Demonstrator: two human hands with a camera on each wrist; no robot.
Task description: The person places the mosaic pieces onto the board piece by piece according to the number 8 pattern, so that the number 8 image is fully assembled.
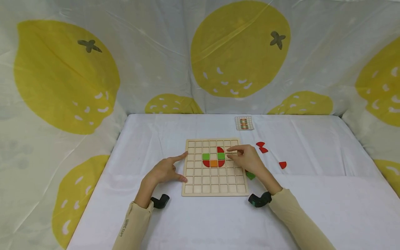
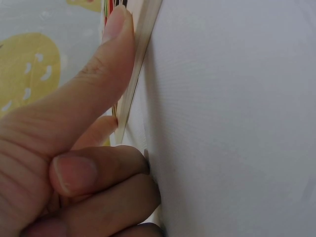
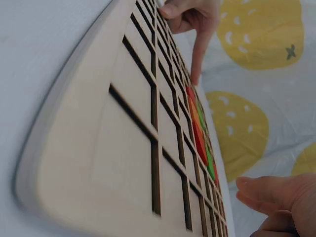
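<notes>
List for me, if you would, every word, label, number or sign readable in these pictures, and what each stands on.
"Lets S…m": on the left sleeve; the second word's middle letters are too small to read surely.
Card: a small coloured pattern on a grid; any text is too small to read.
Wooden board: no readable text.
No numbers can be read.
</notes>
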